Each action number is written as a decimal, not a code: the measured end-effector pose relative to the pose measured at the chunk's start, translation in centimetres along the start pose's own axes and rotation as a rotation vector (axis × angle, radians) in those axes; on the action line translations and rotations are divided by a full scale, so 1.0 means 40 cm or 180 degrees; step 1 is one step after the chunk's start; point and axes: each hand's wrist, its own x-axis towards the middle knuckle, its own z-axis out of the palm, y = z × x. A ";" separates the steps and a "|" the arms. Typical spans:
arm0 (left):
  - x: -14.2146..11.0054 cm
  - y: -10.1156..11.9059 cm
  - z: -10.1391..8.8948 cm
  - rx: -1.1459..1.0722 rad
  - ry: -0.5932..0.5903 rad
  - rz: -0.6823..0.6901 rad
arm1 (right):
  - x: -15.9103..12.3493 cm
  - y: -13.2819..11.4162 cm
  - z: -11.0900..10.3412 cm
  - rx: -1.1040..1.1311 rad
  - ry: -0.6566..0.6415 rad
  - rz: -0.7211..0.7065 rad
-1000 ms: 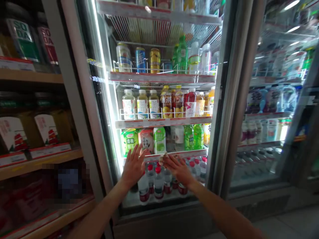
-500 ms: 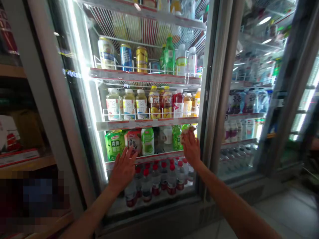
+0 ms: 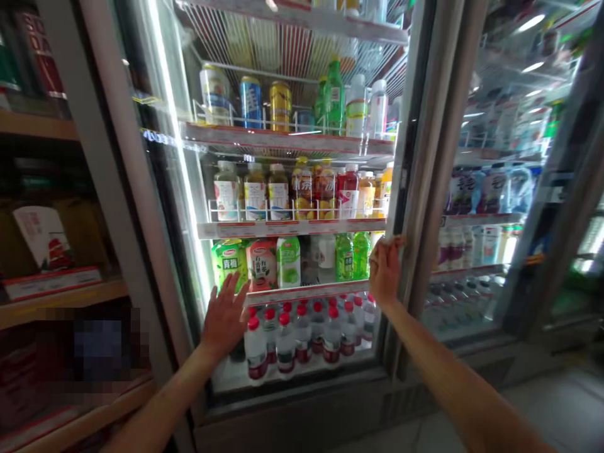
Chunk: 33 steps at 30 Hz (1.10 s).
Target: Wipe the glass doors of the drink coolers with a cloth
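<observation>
My left hand (image 3: 225,318) is open with its fingers spread, in front of the lower left of a lit drinks fridge's glass door (image 3: 219,393). Whether its palm touches the glass I cannot tell. My right hand (image 3: 384,277) is closed on a small crumpled cloth (image 3: 397,241), pale and brownish, at the right edge of that door beside the metal frame (image 3: 427,189). Behind the left fingers stand a green drink bottle (image 3: 230,259) and a pinkish-red one (image 3: 262,264). Green bottles (image 3: 353,257) show left of my right hand.
Red-capped water bottles (image 3: 302,333) fill the fridge bottom; tea bottles (image 3: 278,192) and cans (image 3: 251,102) line higher shelves. On the left, wooden shelving (image 3: 56,302) holds boxes. Another glass-fronted fridge (image 3: 472,277) adjoins on the right, above a tiled floor (image 3: 557,402).
My right hand has slid the cloth rightward from the glass to the door's edge by the frame. The left hand has shifted a little left against the bottles, and the view has turned slightly left.
</observation>
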 end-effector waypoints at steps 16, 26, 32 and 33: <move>-0.112 -0.124 -0.041 0.0189 -0.0324 -0.0437 | -0.075 -0.424 0.045 0.0574 -0.0818 -0.1909; -0.180 -0.214 -0.098 0.0393 -0.0580 -0.0402 | -0.063 -0.670 0.061 0.0806 -0.0873 -0.2068; -0.211 -0.235 -0.114 0.0483 -0.0657 -0.0277 | -0.198 -0.727 0.074 0.1030 -0.1085 -0.3279; -0.218 -0.236 -0.115 0.0487 -0.0667 -0.0272 | -0.204 -0.738 0.075 0.1067 -0.1086 -0.3335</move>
